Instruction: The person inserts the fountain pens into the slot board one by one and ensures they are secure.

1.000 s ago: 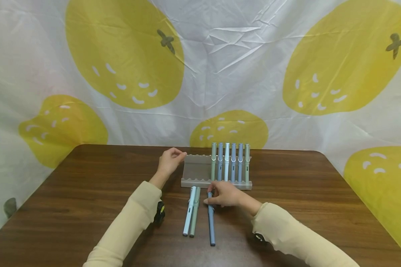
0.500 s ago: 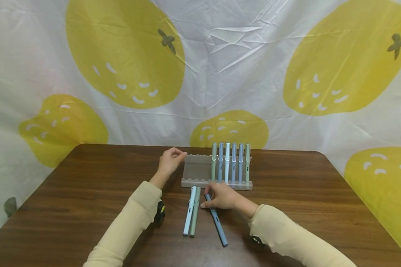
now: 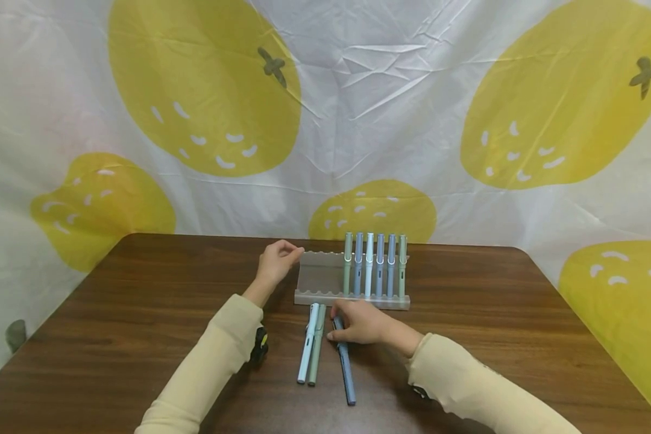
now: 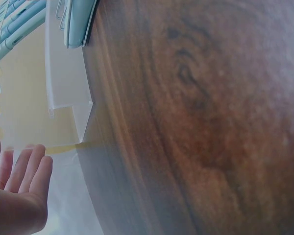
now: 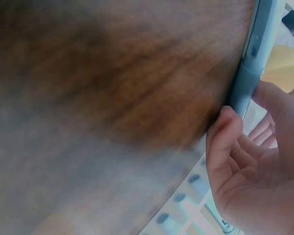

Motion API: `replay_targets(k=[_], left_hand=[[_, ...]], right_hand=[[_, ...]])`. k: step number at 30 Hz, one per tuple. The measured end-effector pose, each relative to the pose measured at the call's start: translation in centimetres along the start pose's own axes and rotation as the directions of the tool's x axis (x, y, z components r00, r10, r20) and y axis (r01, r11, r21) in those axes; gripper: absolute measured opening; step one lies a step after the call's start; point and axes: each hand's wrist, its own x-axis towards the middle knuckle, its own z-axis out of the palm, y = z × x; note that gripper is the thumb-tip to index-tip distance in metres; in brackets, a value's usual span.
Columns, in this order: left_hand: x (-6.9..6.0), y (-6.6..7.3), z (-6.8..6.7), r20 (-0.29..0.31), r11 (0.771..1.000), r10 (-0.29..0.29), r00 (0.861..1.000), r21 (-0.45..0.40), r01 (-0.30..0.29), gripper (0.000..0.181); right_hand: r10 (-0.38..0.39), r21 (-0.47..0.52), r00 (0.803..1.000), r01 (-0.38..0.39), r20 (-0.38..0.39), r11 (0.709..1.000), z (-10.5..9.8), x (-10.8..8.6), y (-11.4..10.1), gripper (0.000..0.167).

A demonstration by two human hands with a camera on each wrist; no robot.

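Note:
A clear pen rack (image 3: 321, 278) stands on the table, with several capped pens (image 3: 369, 265) upright in its right part. At its upper left corner, my left hand (image 3: 273, 265) pinches the edge between thumb and fingers; the left wrist view shows this hand (image 4: 20, 196) beside the rack's end. In front of the rack, my right hand (image 3: 362, 322) pinches the cap end of a dark blue pen (image 3: 347, 374), whose other end points toward me. The right wrist view shows the thumb and a finger on that pen (image 5: 245, 85). Part of its cap is hidden.
Left of the held pen, a light blue pen (image 3: 307, 349) and a green pen (image 3: 317, 349) lie side by side on the brown wooden table (image 3: 195, 271). A white cloth with yellow fruit shapes (image 3: 358, 120) hangs behind the table.
The dark blue pen's near end has swung right, then partly back left. My right hand has shifted slightly toward me. The left hand and the rack have stayed put.

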Motion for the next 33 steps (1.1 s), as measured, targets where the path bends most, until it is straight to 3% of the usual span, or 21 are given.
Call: replay_targets(k=[8, 15, 27, 33], left_hand=[[0.0, 0.1, 0.0, 0.003, 1.0, -0.012, 1.0, 0.003, 0.012, 0.024], [0.1, 0.1, 0.0, 0.007, 1.0, -0.018, 1.0, -0.007, 0.018, 0.025], [-0.1, 0.3, -0.1, 0.002, 1.0, -0.012, 1.0, 0.014, 0.012, 0.025], [-0.1, 0.2, 0.0, 0.004, 1.0, -0.019, 1.0, 0.008, 0.019, 0.025]], right_hand=[[0.004, 0.053, 1.0, -0.005, 0.028, 0.999, -0.3, -0.1, 0.0, 0.03], [0.067, 0.146, 0.997, -0.07, 0.026, 0.987, -0.1, -0.2, 0.6, 0.029], [0.14, 0.273, 0.986, -0.109, -0.095, 0.956, -1.9, 0.0, 0.6, 0.036], [0.153, 0.288, 0.976, -0.104, -0.153, 0.952, -2.8, 0.1, 0.5, 0.034]])
